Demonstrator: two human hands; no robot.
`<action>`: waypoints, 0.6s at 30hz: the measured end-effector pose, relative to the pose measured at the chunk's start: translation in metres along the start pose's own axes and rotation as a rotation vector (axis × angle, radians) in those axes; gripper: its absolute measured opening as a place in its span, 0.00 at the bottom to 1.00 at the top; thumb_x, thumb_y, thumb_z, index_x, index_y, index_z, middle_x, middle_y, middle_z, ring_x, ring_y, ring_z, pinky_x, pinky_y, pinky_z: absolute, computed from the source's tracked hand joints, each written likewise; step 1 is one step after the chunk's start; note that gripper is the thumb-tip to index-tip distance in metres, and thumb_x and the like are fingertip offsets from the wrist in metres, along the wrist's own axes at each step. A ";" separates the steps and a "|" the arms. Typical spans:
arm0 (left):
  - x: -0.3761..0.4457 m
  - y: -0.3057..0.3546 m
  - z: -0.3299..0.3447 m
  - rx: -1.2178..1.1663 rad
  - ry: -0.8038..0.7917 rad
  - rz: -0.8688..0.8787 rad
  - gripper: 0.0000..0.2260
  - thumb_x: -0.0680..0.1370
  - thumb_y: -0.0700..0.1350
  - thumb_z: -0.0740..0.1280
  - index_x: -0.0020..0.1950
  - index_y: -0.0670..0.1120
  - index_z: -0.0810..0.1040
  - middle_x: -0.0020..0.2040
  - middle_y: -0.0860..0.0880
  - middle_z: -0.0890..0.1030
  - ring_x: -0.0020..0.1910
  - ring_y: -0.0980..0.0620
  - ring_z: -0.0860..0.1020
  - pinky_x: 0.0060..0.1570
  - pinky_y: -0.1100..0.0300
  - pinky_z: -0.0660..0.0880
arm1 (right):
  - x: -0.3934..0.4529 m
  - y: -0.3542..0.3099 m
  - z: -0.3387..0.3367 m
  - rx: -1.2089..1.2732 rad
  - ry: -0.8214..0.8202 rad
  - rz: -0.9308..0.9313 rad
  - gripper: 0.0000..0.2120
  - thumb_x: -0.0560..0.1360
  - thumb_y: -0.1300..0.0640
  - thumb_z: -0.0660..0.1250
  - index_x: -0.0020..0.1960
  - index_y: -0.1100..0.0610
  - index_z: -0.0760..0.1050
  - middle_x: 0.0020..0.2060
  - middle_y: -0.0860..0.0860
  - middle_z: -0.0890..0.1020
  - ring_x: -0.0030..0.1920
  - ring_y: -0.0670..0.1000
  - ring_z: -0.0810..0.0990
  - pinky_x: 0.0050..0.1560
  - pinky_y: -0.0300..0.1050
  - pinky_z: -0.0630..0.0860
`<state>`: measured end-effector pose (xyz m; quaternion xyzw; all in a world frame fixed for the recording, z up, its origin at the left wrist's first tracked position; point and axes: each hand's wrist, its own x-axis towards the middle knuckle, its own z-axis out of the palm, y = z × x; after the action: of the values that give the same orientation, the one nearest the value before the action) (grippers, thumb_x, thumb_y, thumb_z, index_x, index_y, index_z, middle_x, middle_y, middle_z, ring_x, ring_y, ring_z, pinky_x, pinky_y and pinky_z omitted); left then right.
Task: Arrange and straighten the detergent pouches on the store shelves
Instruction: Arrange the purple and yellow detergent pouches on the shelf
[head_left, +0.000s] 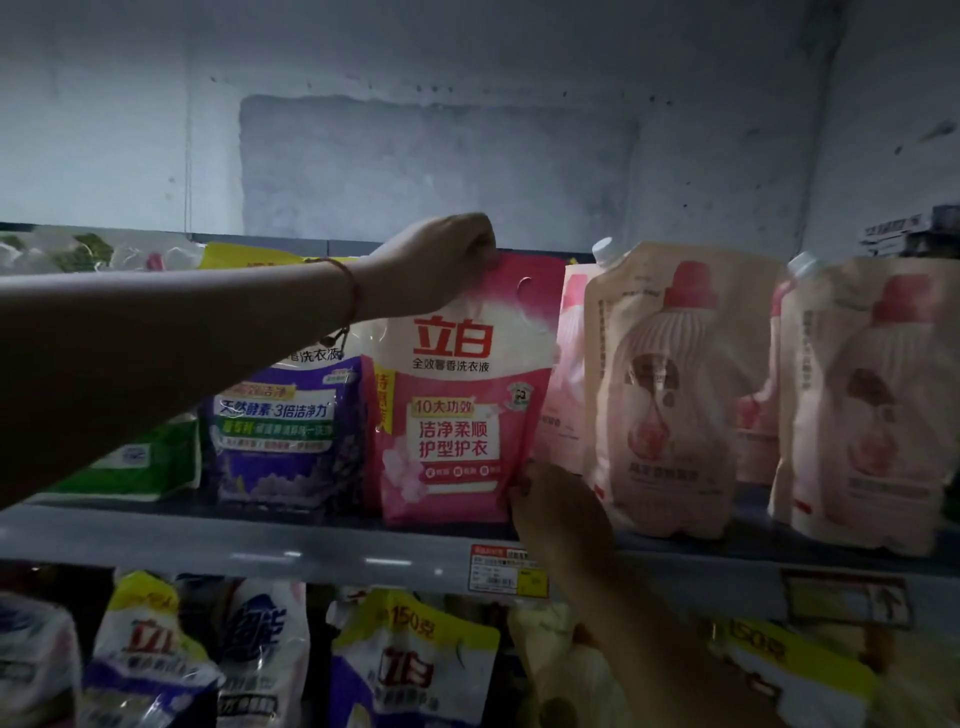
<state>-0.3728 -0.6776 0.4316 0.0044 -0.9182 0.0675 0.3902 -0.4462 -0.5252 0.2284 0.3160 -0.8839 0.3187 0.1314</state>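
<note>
On the upper shelf (260, 540), between a purple pouch (285, 426) on its left and pale spouted pouches (670, 395) on its right, the pink pouch (457, 395) stands upright, long axis vertical, leaning slightly. The left hand (436, 265) pinches its top edge from above, grip narrow around the seal. The right hand (556, 504) comes up from below, fingertips touching the lower right corner; whether they curl round it I cannot tell. More pouches crowd the lower shelf (675, 571). Straightening likely turns on that top hold.
</note>
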 end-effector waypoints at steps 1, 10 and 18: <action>0.002 0.000 -0.001 -0.037 0.003 -0.030 0.09 0.84 0.46 0.58 0.57 0.44 0.75 0.49 0.47 0.79 0.43 0.48 0.77 0.38 0.57 0.70 | -0.001 0.001 0.001 -0.011 0.020 -0.008 0.14 0.82 0.49 0.55 0.49 0.53 0.77 0.45 0.50 0.82 0.45 0.50 0.81 0.43 0.43 0.75; 0.009 -0.013 0.001 -0.027 0.059 -0.075 0.07 0.84 0.45 0.60 0.53 0.44 0.77 0.47 0.47 0.78 0.38 0.53 0.76 0.31 0.65 0.68 | 0.008 -0.007 -0.015 -0.079 -0.137 0.192 0.14 0.81 0.51 0.57 0.55 0.57 0.78 0.54 0.55 0.82 0.55 0.56 0.80 0.53 0.50 0.77; -0.012 0.035 0.000 0.186 0.118 0.117 0.16 0.83 0.48 0.59 0.69 0.46 0.72 0.63 0.41 0.76 0.58 0.41 0.77 0.56 0.46 0.78 | -0.034 -0.003 -0.045 0.003 0.070 -0.148 0.09 0.80 0.52 0.61 0.52 0.55 0.76 0.49 0.51 0.79 0.48 0.50 0.79 0.44 0.38 0.75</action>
<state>-0.3667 -0.6433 0.4182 -0.0172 -0.8822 0.1751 0.4367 -0.4166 -0.4817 0.2489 0.3692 -0.8527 0.3202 0.1848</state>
